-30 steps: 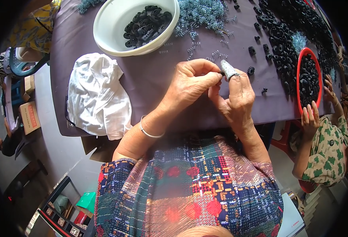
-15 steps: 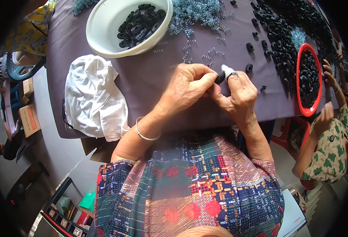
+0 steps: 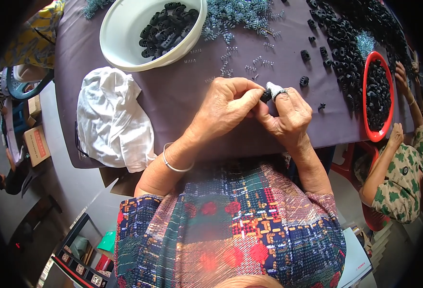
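Above the table's near side, my left hand (image 3: 224,106) and my right hand (image 3: 289,115) meet at the fingertips. Between them is a small black plastic part (image 3: 266,96), pinched by both hands and largely covered by the fingers. A white cover (image 3: 274,89) wraps the tip of my right index finger, with a dark band at its base. Beyond my hands lie several loose wire springs (image 3: 259,63). Two black plastic parts (image 3: 304,81) sit to the right of my right hand, apart from it.
A white bowl (image 3: 107,38) of black parts stands at the far left, near a spring pile (image 3: 240,17). White cloth (image 3: 113,117) lies at left. Many black parts (image 3: 338,45) and a red basin (image 3: 366,96) fill the right side, where a co-worker's arms (image 3: 389,149) reach in.
Both my hands keep almost the same pinch on the black plastic part, with only slight finger movement. The co-worker's near hand at the right has shifted. The view has moved slightly.
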`<state>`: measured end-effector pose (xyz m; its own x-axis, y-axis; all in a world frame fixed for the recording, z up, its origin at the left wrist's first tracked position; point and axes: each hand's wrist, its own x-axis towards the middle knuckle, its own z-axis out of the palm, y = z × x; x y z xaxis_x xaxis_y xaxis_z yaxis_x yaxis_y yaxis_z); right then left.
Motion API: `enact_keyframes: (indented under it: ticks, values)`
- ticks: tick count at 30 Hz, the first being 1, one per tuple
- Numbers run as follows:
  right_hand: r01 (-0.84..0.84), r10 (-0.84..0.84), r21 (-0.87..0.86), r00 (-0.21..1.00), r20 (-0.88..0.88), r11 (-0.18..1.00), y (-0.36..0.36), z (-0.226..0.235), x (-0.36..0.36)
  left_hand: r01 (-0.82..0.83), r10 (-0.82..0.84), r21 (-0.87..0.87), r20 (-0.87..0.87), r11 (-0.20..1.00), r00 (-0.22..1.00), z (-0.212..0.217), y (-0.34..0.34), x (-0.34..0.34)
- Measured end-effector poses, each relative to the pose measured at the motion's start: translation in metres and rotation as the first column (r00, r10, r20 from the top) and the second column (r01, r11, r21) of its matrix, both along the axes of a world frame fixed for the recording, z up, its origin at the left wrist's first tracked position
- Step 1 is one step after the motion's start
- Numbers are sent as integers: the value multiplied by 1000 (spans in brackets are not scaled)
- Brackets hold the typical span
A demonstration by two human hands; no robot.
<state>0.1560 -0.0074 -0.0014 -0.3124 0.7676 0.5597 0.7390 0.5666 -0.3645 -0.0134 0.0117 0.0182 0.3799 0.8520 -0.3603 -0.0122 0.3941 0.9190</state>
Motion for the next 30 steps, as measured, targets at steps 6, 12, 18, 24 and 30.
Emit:
enact_keyframes:
  ticks: [6,12,18,24,30]
  values:
    - [12,-12,-6,1000,-16,1000,0,0,-1,-5,8,-35,87,999,996,1,1,-4]
    - [33,-30,52,998,-61,998,1,-6,-4,17,-8,-58,146,998,989,1,2,-4]
    - [56,-55,89,998,-14,994,1,-3,-2,6,-2,-33,130,999,991,-1,0,-4]
    - [44,-43,62,999,-12,997,0,-3,-1,56,-54,-28,51,998,997,2,2,-5]
    - [6,-4,52,999,-43,999,3,-3,-2,89,-88,-20,43,996,995,6,4,-7]
